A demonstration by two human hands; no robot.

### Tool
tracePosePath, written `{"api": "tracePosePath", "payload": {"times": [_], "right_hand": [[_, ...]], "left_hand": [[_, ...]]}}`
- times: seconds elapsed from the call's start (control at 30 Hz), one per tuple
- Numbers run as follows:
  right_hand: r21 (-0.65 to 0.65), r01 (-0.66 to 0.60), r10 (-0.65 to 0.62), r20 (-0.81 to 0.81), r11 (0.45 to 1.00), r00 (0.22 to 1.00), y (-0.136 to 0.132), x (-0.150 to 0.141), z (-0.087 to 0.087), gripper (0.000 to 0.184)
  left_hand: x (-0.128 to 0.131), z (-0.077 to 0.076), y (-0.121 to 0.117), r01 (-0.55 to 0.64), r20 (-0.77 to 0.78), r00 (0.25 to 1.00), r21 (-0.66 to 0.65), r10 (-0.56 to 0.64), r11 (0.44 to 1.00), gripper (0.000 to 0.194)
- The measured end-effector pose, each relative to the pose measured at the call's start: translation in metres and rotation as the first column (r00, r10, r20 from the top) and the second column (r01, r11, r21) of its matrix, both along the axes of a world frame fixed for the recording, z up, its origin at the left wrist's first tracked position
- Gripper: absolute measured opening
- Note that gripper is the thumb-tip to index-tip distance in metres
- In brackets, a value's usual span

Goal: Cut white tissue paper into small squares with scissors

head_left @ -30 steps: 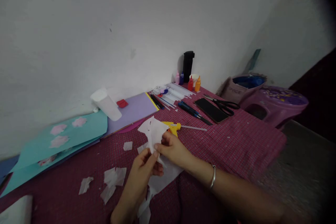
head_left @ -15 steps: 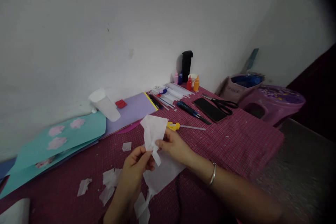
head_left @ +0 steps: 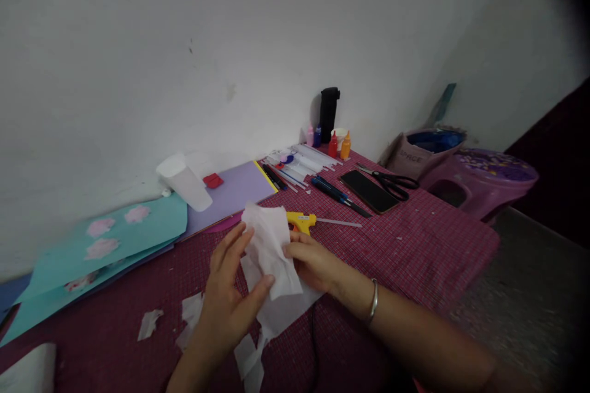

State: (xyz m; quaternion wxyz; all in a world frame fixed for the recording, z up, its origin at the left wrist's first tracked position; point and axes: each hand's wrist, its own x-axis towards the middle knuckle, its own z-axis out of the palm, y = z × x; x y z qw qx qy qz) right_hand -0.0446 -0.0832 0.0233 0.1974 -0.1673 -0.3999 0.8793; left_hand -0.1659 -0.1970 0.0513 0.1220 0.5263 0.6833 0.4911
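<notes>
A creased piece of white tissue paper (head_left: 271, 245) is held up over the table, its folds partly opened out. My right hand (head_left: 318, 261) grips its right edge between thumb and fingers. Beside its left edge, my left hand (head_left: 233, 285) has fingers and thumb spread apart; whether the fingertips touch the paper I cannot tell. Beneath lies a larger flat white sheet (head_left: 288, 313), partly covered by the hands. Just behind the paper rests a yellow glue gun (head_left: 302, 221) with a glue stick in its back end.
Torn white scraps (head_left: 150, 324) lie at left on the checked tablecloth (head_left: 442, 227). Turquoise sheets (head_left: 152, 233) with pink flower shapes and a white cup (head_left: 187, 184) are near the wall. Further right are a cutter (head_left: 329, 189), a phone (head_left: 369, 191), scissors (head_left: 394, 183) and small paint bottles (head_left: 345, 146).
My left hand has released its pinch at the paper's lower part and spread its fingers. The gathered, twisted tissue is now flatter and wider. My right hand keeps its hold.
</notes>
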Motion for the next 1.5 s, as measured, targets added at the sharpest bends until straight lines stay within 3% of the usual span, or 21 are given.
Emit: {"api": "tracePosePath", "payload": {"times": [0.07,0.1,0.2,0.27,0.37,0.43,0.5,0.6,0.67,0.8,0.9,1.17,1.33,1.5], "right_hand": [[-0.047,-0.108,0.104,-0.078,0.993,0.992,0.0,0.002,-0.002,0.019],[-0.041,-0.143,0.138,-0.103,0.989,0.985,0.001,0.002,-0.003,0.019],[0.0,-0.125,0.124,-0.11,0.992,0.986,0.003,0.003,-0.004,0.017],[0.01,-0.068,0.068,-0.074,0.998,0.995,0.004,0.002,-0.001,0.013],[0.065,0.006,-0.007,0.005,0.998,1.0,0.004,0.001,0.003,0.009],[0.149,0.087,-0.094,0.038,0.985,0.995,0.003,-0.001,0.005,0.009],[0.208,0.159,-0.172,0.044,0.965,0.984,0.001,-0.003,0.005,0.013],[0.152,0.172,-0.184,0.071,0.973,0.98,0.0,-0.005,0.004,0.022],[0.069,0.164,-0.169,0.071,0.984,0.983,0.001,-0.005,0.003,0.025],[-0.025,0.146,-0.146,-0.001,0.989,0.989,0.003,-0.004,0.003,0.027],[-0.048,0.132,-0.134,-0.025,0.99,0.991,0.002,-0.004,0.003,0.032],[-0.105,0.126,-0.125,0.015,0.987,0.992,-0.003,-0.002,0.001,0.034],[-0.083,0.135,-0.134,0.015,0.987,0.991,-0.002,-0.003,0.0,0.031],[-0.058,0.195,-0.191,0.073,0.979,0.979,-0.004,-0.005,0.001,0.035]], "left_hand": [[0.001,-0.001,0.0,0.09,-0.134,0.987,-0.013,-0.091,0.996,0.055],[0.001,-0.002,0.0,0.13,-0.13,0.982,-0.039,-0.134,0.991,0.048],[0.001,-0.009,0.0,0.161,0.045,0.987,-0.091,-0.157,0.983,0.035],[-0.002,-0.012,0.0,0.138,0.15,0.981,-0.11,-0.121,0.984,0.039],[-0.009,-0.013,0.001,-0.016,0.036,0.999,-0.098,0.02,0.995,0.048],[-0.013,-0.012,0.001,-0.194,-0.135,0.973,-0.025,0.189,0.981,0.036],[-0.013,-0.009,-0.001,-0.265,-0.205,0.943,0.013,0.262,0.964,0.015],[-0.005,-0.004,-0.003,-0.128,-0.242,0.964,-0.037,0.115,0.991,0.013],[0.002,-0.002,-0.005,-0.004,-0.346,0.938,0.018,0.01,1.0,0.007],[0.011,-0.001,-0.007,0.131,-0.525,0.85,0.155,-0.031,0.979,0.021],[0.015,-0.002,-0.007,0.09,-0.495,0.869,0.12,-0.019,0.989,0.011],[0.014,-0.014,-0.001,-0.009,-0.477,0.879,-0.044,-0.013,0.999,0.009],[0.011,-0.019,-0.001,-0.149,-0.494,0.856,0.042,0.15,0.988,0.012],[0.015,-0.014,-0.003,-0.085,-0.625,0.769,0.105,0.132,0.991,0.011]]}}
